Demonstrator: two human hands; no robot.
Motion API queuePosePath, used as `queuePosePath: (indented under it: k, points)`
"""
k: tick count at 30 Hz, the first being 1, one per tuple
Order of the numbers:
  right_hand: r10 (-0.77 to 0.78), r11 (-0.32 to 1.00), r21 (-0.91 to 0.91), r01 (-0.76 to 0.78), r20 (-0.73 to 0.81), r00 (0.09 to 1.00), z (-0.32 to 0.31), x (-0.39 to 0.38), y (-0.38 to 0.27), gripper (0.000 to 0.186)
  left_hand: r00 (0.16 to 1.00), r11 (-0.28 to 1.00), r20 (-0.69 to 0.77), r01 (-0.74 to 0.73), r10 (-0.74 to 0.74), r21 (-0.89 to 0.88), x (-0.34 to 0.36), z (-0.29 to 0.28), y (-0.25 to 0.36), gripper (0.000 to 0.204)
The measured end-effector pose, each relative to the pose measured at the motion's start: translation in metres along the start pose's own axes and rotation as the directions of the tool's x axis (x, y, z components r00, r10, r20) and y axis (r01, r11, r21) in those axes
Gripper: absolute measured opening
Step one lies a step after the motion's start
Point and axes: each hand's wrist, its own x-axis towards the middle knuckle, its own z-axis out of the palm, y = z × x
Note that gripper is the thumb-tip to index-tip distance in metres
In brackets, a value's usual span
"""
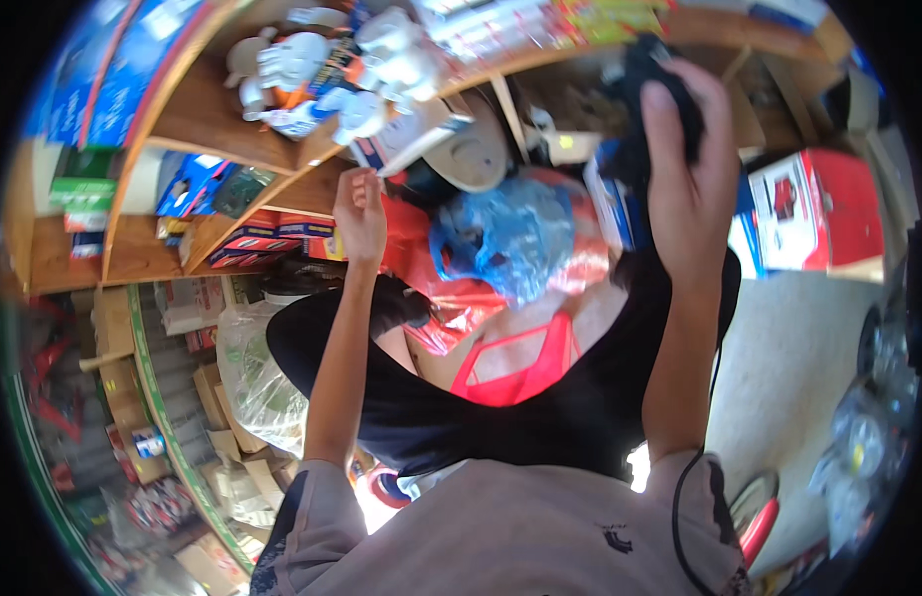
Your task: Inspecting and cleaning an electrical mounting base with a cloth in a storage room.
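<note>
My right hand (pixel 691 179) is raised to the upper shelf at the right, wrapped round a dark black object (pixel 630 84), too blurred to identify. My left hand (pixel 361 209) has its fingers curled at the front of the shelves, by the lower corner of a white carton (pixel 401 141); what they grip, if anything, is unclear. Between my forearms, low in the shelving, lie a crumpled blue plastic bag (pixel 505 233) and red plastic bags (pixel 451 313), with a grey round-ended item (pixel 466 149) behind them.
Wooden shelves (pixel 217 134) hold white figure-like items (pixel 292 65) and boxes. A red-and-white box (pixel 843 214) stands right. My dark-clad legs frame a red item (pixel 510 372). A glass-fronted case with cartons (pixel 123 397) is at left, wrapped plastic items (pixel 858 447) at right.
</note>
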Motion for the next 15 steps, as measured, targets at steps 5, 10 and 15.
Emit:
queuePosePath:
  k: [5, 10, 15]
  points:
    - [0.068, 0.962, -0.25, 0.107, 0.601, 0.796, 0.0, -0.011, 0.036, 0.017, 0.802, 0.888, 0.394, 0.353, -0.449, 0.294, -0.1, 0.051, -0.185, 0.012]
    - [0.082, 0.962, -0.228, 0.149, 0.764, 0.64, 0.006, -0.043, 0.049, 0.02, 0.792, 0.87, 0.365, 0.472, -0.488, 0.14, -0.202, 0.116, -0.257, 0.014]
    - [0.243, 0.965, -0.225, -0.131, 0.594, 0.767, -0.002, -0.042, 0.04, 0.019, 0.436, 0.474, 0.569, 0.876, -0.697, -0.09, -0.213, 0.174, -0.211, 0.022]
